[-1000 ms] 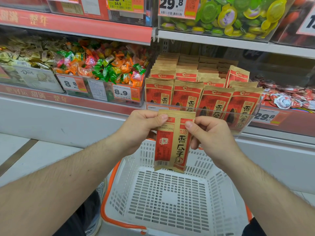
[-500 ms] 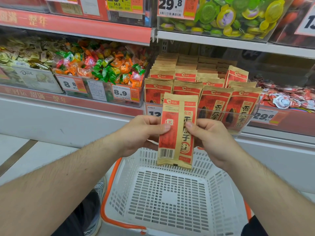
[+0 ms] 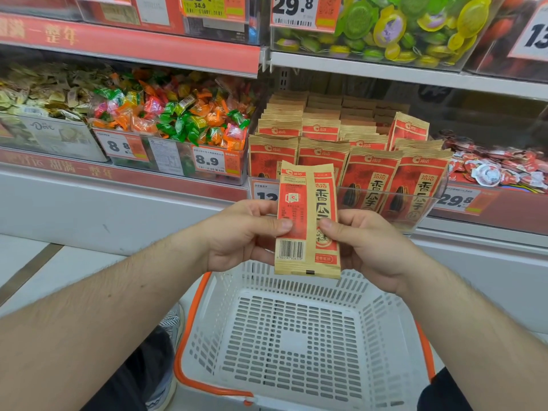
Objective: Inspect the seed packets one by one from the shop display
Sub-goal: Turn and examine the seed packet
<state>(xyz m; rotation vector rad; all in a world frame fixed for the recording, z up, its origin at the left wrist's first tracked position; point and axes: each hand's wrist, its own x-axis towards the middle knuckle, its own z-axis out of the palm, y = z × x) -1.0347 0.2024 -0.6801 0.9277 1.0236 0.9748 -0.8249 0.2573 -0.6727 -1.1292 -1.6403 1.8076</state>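
I hold one red-and-tan seed packet (image 3: pixel 308 203) upright in front of me, its back side with a barcode facing the camera. My left hand (image 3: pixel 240 232) pinches its left edge, thumb on the front. My right hand (image 3: pixel 370 241) pinches its right edge the same way. Behind it, a clear shelf bin (image 3: pixel 430 203) holds several rows of matching seed packets (image 3: pixel 370 173) standing upright. The held packet hangs above the far rim of the basket.
A white perforated shopping basket (image 3: pixel 296 336) with orange handles sits on the floor below my hands, with nothing in it. To the left is a bin of wrapped candies (image 3: pixel 178 120). Small red sweets (image 3: pixel 498 170) lie to the right. Jelly cups (image 3: pixel 400 25) fill the upper shelf.
The packet has risen from below my hands to upright between them, and my thumbs now grip it lower on its sides. The camera view moved slightly closer.
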